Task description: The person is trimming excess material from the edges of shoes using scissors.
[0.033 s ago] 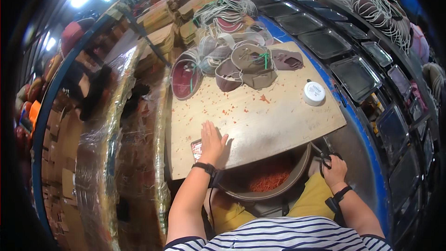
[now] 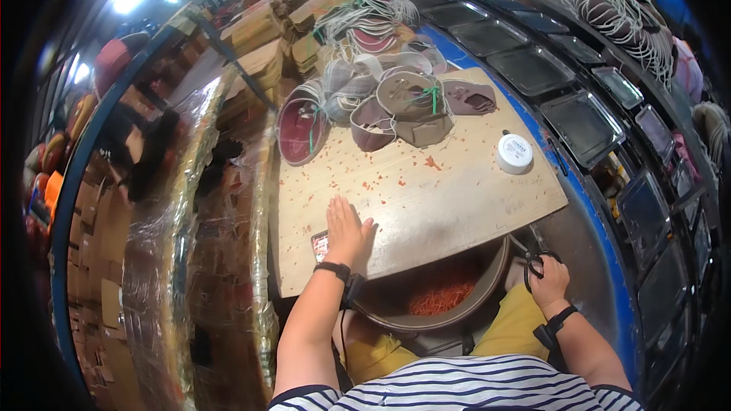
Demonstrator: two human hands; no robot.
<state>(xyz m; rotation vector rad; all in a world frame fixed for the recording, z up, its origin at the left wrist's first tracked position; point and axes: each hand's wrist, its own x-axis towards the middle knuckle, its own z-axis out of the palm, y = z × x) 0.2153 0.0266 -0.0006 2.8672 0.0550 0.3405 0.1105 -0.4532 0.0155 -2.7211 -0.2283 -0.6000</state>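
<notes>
My left hand (image 2: 347,232) rests flat on the wooden board (image 2: 457,198), its fingers stretched out. Partly under its edge lies a small flat rectangular item (image 2: 320,246) with a red and white face. Beyond the board's front right corner, my right hand (image 2: 550,281) is closed round the black handles of a pair of scissors (image 2: 531,262), whose blades point toward the board's edge. Below the board, between my knees, a round tub (image 2: 426,327) holds a heap of red scraps (image 2: 442,299). More red bits are scattered over the board.
Fabric shoe uppers (image 2: 411,99) with pale cords are piled at the board's far end. A round white container (image 2: 515,154) stands at its right. Racks of dark trays (image 2: 582,129) line the right side; a plastic-wrapped shelf (image 2: 164,274) stands left. Another person (image 2: 126,68) is at far left.
Almost nothing differs. The view has shifted very slightly; both hands keep their places, the left flat on the board and the right on the scissors.
</notes>
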